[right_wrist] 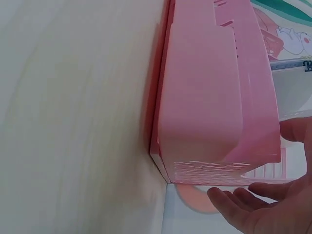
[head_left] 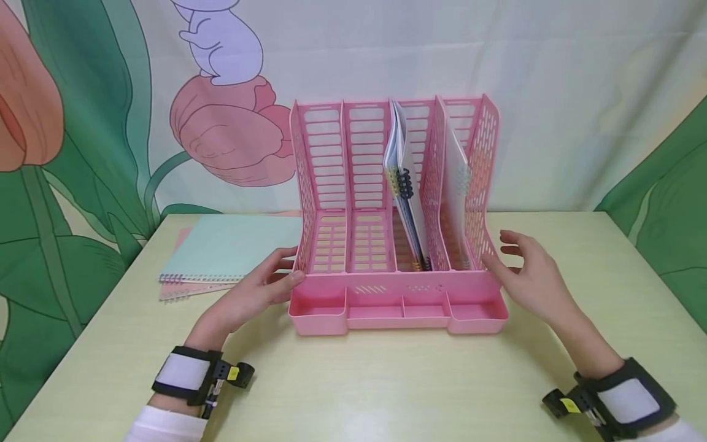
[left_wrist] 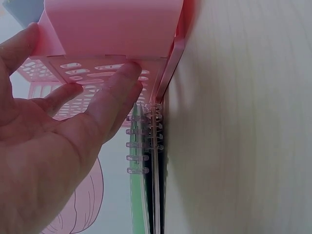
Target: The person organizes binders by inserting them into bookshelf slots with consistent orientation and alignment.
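Note:
A pink desk file organizer [head_left: 371,299] stands upright on the table, with tall slotted dividers and a low compartmented tray in front. My left hand [head_left: 256,287] touches its left side; in the left wrist view the fingers [left_wrist: 105,100] lie nearly straight along the perforated side wall, thumb at the front corner. At the right side my right hand [head_left: 533,279] has its thumb by the front edge and its loosely bent fingers apart from the wall. Spiral notebooks [head_left: 405,184] lean in the third slot. A pale notebook [head_left: 455,196] stands in the rightmost slot.
Left of the organizer lies a stack of spiral notebooks, a mint-green notebook [head_left: 232,245] on top and a pink one [head_left: 190,291] beneath. Behind the table [head_left: 359,387] hangs a cloth backdrop [head_left: 552,123] printed with flowers and a white animal.

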The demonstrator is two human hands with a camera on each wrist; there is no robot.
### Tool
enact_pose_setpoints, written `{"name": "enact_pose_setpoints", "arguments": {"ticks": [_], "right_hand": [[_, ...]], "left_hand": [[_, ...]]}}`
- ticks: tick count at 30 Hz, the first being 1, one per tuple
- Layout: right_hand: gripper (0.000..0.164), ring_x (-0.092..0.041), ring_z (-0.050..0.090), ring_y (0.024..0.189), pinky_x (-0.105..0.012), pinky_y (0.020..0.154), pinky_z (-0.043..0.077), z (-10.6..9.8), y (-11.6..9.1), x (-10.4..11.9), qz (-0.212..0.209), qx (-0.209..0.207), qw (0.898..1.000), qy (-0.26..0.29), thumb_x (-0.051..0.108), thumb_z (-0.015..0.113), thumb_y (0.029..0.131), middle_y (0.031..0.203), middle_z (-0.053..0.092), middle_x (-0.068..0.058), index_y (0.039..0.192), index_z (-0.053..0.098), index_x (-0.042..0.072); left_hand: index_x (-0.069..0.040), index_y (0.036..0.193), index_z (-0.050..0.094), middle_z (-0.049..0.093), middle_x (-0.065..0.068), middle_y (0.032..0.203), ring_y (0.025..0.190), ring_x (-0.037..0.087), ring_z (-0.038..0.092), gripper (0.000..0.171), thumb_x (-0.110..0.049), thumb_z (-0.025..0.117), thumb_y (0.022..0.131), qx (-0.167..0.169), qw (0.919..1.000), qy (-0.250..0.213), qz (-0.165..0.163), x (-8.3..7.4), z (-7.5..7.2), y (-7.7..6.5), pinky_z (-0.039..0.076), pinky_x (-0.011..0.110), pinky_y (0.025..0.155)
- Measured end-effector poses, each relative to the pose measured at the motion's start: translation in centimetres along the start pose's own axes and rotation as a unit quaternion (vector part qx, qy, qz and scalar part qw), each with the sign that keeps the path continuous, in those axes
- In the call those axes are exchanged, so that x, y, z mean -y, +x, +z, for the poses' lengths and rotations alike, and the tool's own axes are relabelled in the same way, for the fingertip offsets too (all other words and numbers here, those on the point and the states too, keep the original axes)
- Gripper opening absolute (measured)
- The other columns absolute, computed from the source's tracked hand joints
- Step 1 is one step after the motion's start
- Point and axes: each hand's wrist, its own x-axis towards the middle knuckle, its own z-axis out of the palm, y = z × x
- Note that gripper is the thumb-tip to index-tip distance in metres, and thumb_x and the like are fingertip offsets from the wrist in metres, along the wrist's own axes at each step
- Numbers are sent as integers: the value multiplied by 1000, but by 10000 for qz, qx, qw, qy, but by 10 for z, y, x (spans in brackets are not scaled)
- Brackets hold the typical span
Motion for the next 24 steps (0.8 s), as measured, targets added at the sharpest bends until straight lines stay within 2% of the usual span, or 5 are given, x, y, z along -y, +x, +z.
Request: {"name": "enact_pose_setpoints", "arguments": {"ticks": [5,11,19,24], "right_hand": [[72,-50,46,133,-63,99,48,0,-1,0,174,409,9989,140,35,63,103,151,41,-31,153,34,-9],[78,-49,44,135,-66,101,46,-2,-2,-1,405,744,9959,315,46,61,102,151,43,-28,157,32,-1],[77,-47,43,136,-66,103,43,-6,-2,-1,281,959,9936,534,42,63,102,155,39,-25,158,31,0],[78,-47,42,137,-67,104,41,-8,-3,-3,348,1077,9912,686,40,64,102,157,36,-24,159,29,0]], "left_hand": [[-17,157,32,38,19,154,137,39,45,69,-46,62,102,-5,10000,1,85,1,-1,0,52,51,101],[-19,157,33,38,18,154,137,39,45,69,-46,62,102,-9,10000,24,22,0,0,-1,52,51,101],[-18,158,32,38,17,154,138,39,45,68,-45,61,102,-20,10000,35,17,-2,-2,-1,51,51,101],[-17,158,33,39,17,154,137,39,45,70,-46,62,101,-34,10000,30,6,-2,0,0,51,51,101]]}}
